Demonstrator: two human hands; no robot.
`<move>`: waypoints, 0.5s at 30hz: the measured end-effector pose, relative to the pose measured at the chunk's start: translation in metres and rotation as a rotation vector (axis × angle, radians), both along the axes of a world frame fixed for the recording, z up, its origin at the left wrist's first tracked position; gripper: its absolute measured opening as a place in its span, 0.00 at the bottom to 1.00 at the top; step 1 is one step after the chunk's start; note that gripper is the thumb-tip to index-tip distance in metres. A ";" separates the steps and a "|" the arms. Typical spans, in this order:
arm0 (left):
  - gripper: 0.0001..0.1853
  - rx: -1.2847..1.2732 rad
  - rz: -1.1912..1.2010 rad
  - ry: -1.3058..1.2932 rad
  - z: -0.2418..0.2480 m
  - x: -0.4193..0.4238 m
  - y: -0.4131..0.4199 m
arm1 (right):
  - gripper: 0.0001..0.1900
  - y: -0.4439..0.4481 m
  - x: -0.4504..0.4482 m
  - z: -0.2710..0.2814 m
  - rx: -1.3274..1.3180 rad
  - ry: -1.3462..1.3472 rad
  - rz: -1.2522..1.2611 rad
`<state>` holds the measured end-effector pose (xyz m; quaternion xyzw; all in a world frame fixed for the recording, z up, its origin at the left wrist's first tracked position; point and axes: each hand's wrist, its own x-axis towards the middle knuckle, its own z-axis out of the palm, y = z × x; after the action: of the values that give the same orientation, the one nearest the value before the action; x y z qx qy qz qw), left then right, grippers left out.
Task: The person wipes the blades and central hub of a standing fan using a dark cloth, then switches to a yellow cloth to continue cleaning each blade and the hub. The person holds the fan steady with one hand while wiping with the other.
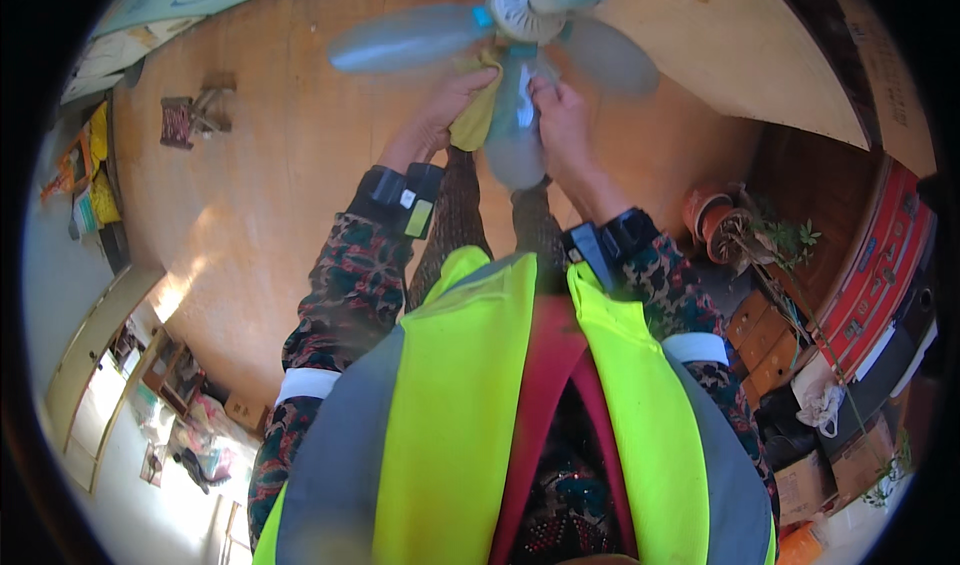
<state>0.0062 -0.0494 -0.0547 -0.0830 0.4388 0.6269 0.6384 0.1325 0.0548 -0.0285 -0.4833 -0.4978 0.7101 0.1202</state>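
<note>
A fan with translucent bluish blades hangs or stands before me, its white ribbed hub (519, 11) near the top of the view. One fan blade (514, 152) points down towards me, between my two hands. My left hand (454, 103) grips a yellow cloth (477, 118), which lies along the left edge of that blade. On the opposite edge, the fingers of my right hand (559, 111) pinch the blade. Other blades spread left and right, the left blade (409, 38) looking slightly blurred. How the fan is mounted cannot be made out.
A small folding stool (191, 118) stands on the brown floor (300, 114) at left. To the right are potted plants, one in a reddish pot (726, 233), beside a red patterned panel (874, 265) and cardboard boxes (806, 482). A pale board (742, 47) rises at upper right.
</note>
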 end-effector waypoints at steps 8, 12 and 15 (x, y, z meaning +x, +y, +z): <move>0.14 -0.112 0.102 0.119 0.054 0.074 -0.040 | 0.16 -0.004 -0.002 0.001 0.055 -0.094 0.007; 0.14 -0.105 0.171 0.035 0.057 0.109 -0.051 | 0.17 -0.002 0.002 -0.007 0.137 -0.088 0.038; 0.14 -0.099 0.186 0.002 0.047 0.127 -0.061 | 0.17 -0.002 0.005 -0.011 0.012 -0.079 0.031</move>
<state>0.1331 -0.1100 -0.0081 -0.1541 0.4605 0.6610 0.5721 0.1375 0.0532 -0.0397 -0.5025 -0.5140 0.6890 0.0922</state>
